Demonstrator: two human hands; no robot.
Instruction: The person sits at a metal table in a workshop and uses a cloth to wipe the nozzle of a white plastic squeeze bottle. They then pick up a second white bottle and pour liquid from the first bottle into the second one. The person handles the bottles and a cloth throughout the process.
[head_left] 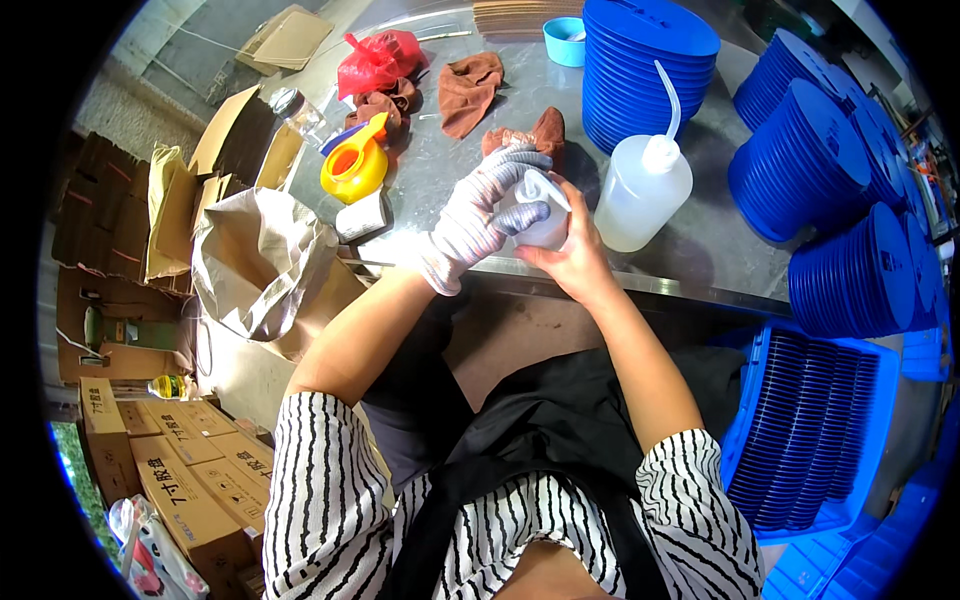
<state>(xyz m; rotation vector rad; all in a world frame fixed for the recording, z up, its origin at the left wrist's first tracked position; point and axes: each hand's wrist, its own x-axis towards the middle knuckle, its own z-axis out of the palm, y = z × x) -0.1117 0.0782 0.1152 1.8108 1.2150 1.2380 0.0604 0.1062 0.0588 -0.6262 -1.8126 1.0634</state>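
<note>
- The left hand (488, 205), in a pale knitted glove, and the bare right hand (580, 255) meet over the near edge of the metal table (425, 175), with a small white translucent container (545, 230) between them.
- The left hand wraps its left and far sides, the thumb lying across the front; the right hand presses from the right, its fingers curled around the side and its thumb low at the near edge; the grip is closed on the container from both sides, probably to keep it from turning; the exact fingertip contact on its far side cannot be told.
- Both forearms reach forward and lean inward, the elbows well apart and bent; this likely keeps the container centred and easy to watch.
- Just right of the right hand stands a white squeeze bottle (640, 205) with a bent spout, upright and apparently set within easy reach; a tall blue disc stack (645, 85) stands beyond it.
- A brown cloth (545, 135) lies just beyond the left hand, seemingly handy for wiping; farther left sits a yellow pot (352, 178), with a white roll-like item (362, 215) on its near side.
</note>
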